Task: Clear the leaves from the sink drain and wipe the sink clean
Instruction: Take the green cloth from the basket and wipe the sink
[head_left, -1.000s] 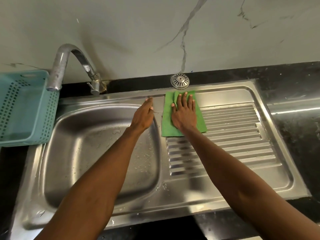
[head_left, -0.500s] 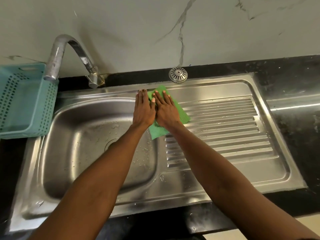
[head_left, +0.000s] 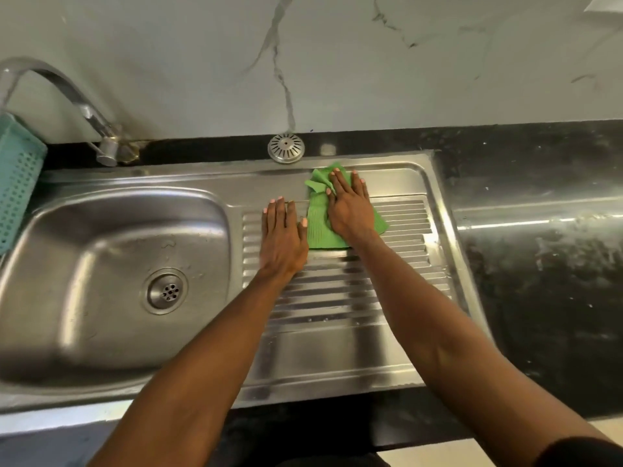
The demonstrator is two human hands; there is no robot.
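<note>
Our right hand [head_left: 350, 214] flat on the green cloth [head_left: 318, 230], fingers straight, cloth bunched past our fingertips [head_left: 336, 172], our left hand [head_left: 281, 237] flat on the ribbed drainboard [head_left: 337, 298], gripping nothing

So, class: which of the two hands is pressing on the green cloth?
The right hand, fingers flat on the green cloth. The left hand rests flat on the bare ridged draining board beside it.
</note>
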